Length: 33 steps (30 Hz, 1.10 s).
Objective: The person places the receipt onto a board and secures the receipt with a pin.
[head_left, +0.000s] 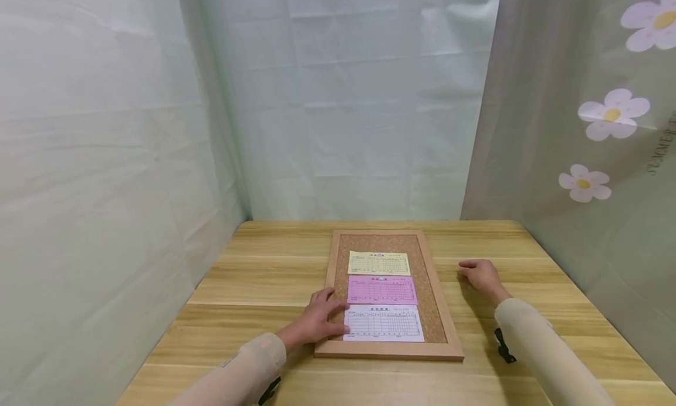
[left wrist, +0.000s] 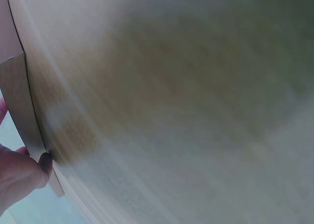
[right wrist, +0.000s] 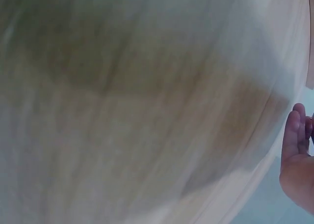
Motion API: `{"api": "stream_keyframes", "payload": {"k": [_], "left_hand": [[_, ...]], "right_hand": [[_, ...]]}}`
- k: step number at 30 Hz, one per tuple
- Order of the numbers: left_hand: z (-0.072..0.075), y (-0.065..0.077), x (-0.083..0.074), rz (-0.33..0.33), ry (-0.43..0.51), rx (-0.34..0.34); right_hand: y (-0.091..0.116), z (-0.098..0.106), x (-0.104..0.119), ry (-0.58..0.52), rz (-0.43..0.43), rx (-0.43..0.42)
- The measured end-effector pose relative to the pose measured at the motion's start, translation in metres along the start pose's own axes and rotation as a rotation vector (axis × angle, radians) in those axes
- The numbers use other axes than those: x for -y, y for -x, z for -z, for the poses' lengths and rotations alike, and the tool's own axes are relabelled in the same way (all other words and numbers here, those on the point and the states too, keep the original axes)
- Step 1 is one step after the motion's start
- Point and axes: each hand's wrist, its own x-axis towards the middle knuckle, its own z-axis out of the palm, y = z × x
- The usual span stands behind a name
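A cork board [head_left: 435, 321] in a wooden frame lies flat on the table. On it, from far to near, are a yellow printed form slip [head_left: 379, 264], a pink one [head_left: 381, 290] and a white one [head_left: 384, 323]. My left hand [head_left: 317, 318] rests over the board's left frame edge, its thumb at the white slip's lower left corner and a fingertip near where the pink and white slips meet. In the left wrist view, one finger [left wrist: 45, 162] lies along the outer side of the frame. To the right of the board, my right hand [head_left: 482, 277] stays low over the table, fingers loosely bent and holding nothing.
The wooden table [head_left: 253, 347] extends around the board on every side. Pale curtains [head_left: 348, 112] hang behind and on the left; a flower-printed curtain [head_left: 528, 130] closes the right side. Small pale spots sit at the top edges of the yellow and pink slips.
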Motion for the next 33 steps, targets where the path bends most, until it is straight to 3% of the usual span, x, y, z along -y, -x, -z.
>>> {"api": "stream_keyframes", "payload": {"k": [10,23,33], "left_hand": [[0.0,0.001,-0.001,-0.014,0.008,-0.016],[0.001,0.001,-0.001,-0.007,0.007,-0.011],[0.0,0.001,0.0,-0.014,0.003,-0.011]], "right_hand": [[0.001,-0.001,0.005,-0.017,0.012,0.054],[-0.001,-0.008,0.017,-0.012,0.025,0.029],[0.004,-0.025,0.033,-0.049,0.04,0.047]]}}
